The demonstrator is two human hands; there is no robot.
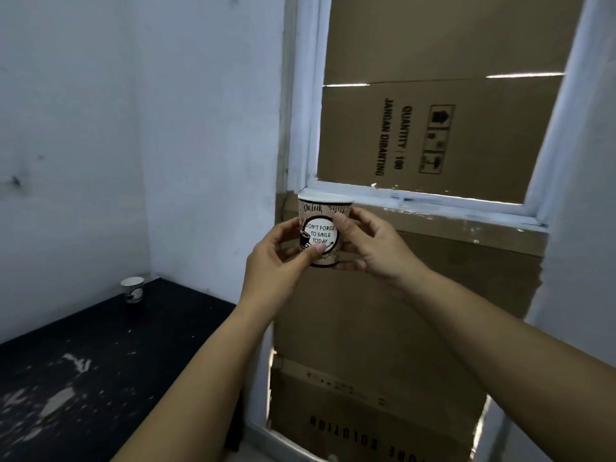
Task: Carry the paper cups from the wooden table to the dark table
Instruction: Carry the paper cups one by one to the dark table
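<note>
Holding entry, head view only:

- Cup [321, 230]: printed paper, upright, mid-air at chest height in front of cardboard [416, 278]; well apart from the table [110, 345], up and to its right.
- Left hand [273, 258]: thumb on cup's front low, fingers curled round its left side; gripping cup.
- Right hand [370, 245]: thumb on cup's right upper wall, fingers curled under base and behind; gripping cup too.
- 2nd cup [132, 290]: upright on table's far corner, near both walls; judged already delivered.
- Table: dark top, w/ pale scuffs and worn patches nearer the camera.
- Wooden table: not in view.
- Window frame [416, 198]: white, backed by cardboard, just behind the held cup.

Risks, judged:
- Thin paper wall; squeeze from two hands may dent or oval the rim.
- Grip is fingertips only, so a slip during the swing left may drop it to the floor.
- Light, empty cup set on a scuffed patch or too near the edge may tip.
- Placing too close to 2nd cup may knock that one over.
- Contents unknown; inside hidden.
</note>
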